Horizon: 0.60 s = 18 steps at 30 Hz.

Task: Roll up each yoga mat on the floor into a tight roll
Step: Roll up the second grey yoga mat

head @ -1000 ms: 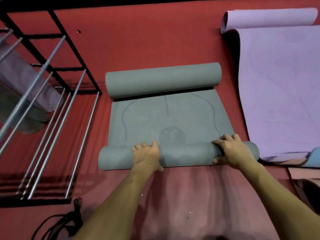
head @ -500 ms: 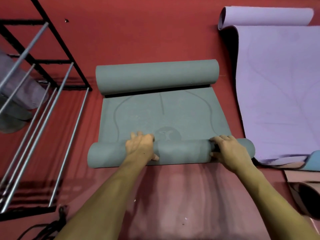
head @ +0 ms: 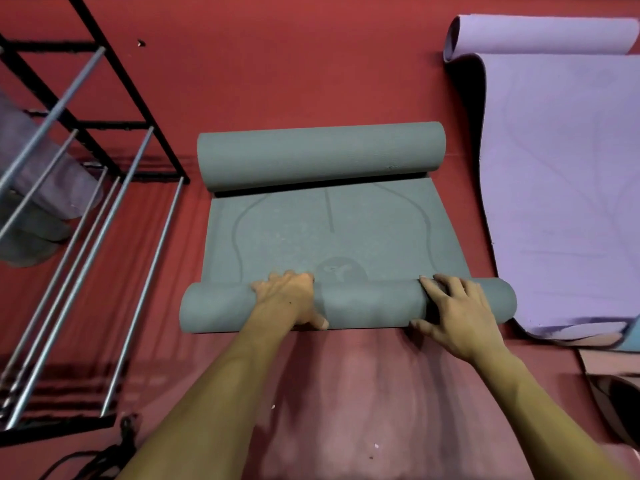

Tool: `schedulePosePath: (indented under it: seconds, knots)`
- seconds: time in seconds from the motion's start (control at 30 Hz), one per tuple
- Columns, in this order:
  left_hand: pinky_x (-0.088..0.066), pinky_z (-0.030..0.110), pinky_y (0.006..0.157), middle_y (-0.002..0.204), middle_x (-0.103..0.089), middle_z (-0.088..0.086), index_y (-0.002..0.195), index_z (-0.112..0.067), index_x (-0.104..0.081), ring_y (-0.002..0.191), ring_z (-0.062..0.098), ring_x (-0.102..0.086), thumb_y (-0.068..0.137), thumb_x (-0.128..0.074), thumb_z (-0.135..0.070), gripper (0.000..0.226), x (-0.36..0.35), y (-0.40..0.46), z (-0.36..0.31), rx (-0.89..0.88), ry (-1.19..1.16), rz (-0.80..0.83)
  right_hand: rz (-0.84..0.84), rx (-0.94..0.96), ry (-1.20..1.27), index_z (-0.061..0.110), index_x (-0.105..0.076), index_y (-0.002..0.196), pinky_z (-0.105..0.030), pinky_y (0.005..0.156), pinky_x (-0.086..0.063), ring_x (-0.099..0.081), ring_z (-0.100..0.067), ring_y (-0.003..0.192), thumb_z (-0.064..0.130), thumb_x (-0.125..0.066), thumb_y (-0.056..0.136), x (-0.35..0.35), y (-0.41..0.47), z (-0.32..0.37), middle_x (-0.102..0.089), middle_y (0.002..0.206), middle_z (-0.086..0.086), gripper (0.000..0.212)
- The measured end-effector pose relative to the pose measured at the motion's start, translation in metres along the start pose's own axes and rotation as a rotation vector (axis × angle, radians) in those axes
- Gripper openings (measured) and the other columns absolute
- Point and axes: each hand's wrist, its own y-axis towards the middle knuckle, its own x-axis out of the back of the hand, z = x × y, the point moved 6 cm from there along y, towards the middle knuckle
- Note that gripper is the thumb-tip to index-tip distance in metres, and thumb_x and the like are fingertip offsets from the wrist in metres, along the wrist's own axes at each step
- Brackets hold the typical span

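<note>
A grey-green yoga mat (head: 332,237) lies on the red floor with both ends rolled. The far roll (head: 318,154) lies untouched. The near roll (head: 367,303) is under both my hands. My left hand (head: 287,299) grips it left of the middle, fingers over the top and thumb on the near side. My right hand (head: 457,313) wraps the roll near its right end in the same way. A round logo on the flat part sits right at the roll's far edge. A purple mat (head: 561,188) lies mostly flat to the right, its far end curled.
A black metal rack (head: 86,188) with grey bars stands on the left, holding rolled mats (head: 38,188). A black cable (head: 104,455) lies at the bottom left. Pink and blue mat edges (head: 609,365) show at the lower right, beside the purple mat's near end.
The near roll has moved away from me over the flat part, which is now shorter. The logo has come up to the roll's edge. Both hands stayed on the roll.
</note>
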Motion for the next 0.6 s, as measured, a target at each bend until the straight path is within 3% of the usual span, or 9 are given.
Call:
schedulePosePath:
  seconds: [0.07, 0.17, 0.33, 0.43, 0.6]
  knots:
    - [-0.041, 0.059, 0.104, 0.133, -0.054, 0.001, 0.138, -0.031, -0.042, 0.127, 0.032, -0.050, 0.058, -0.092, -0.060, 0.098, -0.006, -0.002, -0.002, 0.011, 0.081, -0.040, 0.038, 0.024, -0.039, 0.023, -0.046, 0.155, -0.056, 0.115, -0.033, -0.045, -0.036, 0.131, 0.075, -0.071, 0.066, -0.006, -0.002, -0.001, -0.051, 0.146, -0.010, 0.105]
    - [-0.044, 0.060, 0.099, 0.133, -0.050, 0.003, 0.143, -0.029, -0.032, 0.123, 0.031, -0.048, 0.060, -0.096, -0.051, 0.107, -0.013, -0.007, -0.005, 0.061, 0.134, -0.138, 0.063, 0.005, -0.051, 0.022, -0.037, 0.159, -0.064, 0.121, -0.020, -0.036, -0.038, 0.143, 0.062, -0.090, 0.060, -0.018, -0.009, 0.007, -0.044, 0.154, -0.009, 0.119]
    - [-0.042, 0.071, 0.097, 0.131, -0.047, 0.002, 0.145, -0.030, -0.031, 0.119, 0.033, -0.046, 0.064, -0.096, -0.026, 0.103, -0.028, -0.016, -0.010, 0.131, 0.115, -0.253, -0.071, 0.033, -0.041, 0.022, -0.047, 0.152, -0.062, 0.120, -0.023, -0.044, -0.035, 0.136, 0.053, -0.088, 0.070, -0.013, -0.019, 0.009, -0.051, 0.147, -0.005, 0.097]
    - [-0.042, 0.072, 0.098, 0.131, -0.046, 0.003, 0.145, -0.030, -0.028, 0.119, 0.033, -0.045, 0.066, -0.095, -0.027, 0.104, -0.031, -0.019, -0.011, 0.133, 0.117, -0.274, -0.124, 0.048, -0.046, 0.022, -0.053, 0.147, -0.060, 0.120, -0.026, -0.048, -0.033, 0.132, 0.053, -0.087, 0.070, -0.005, -0.021, 0.010, -0.054, 0.142, -0.003, 0.090]
    - [-0.044, 0.069, 0.098, 0.134, -0.045, 0.003, 0.147, -0.031, -0.025, 0.124, 0.033, -0.044, 0.063, -0.098, -0.036, 0.111, -0.025, -0.013, -0.006, 0.137, 0.085, -0.221, -0.075, 0.058, -0.065, 0.032, -0.054, 0.143, -0.053, 0.115, -0.031, -0.050, -0.025, 0.125, 0.061, -0.085, 0.067, 0.004, -0.013, 0.011, -0.056, 0.136, 0.008, 0.087]
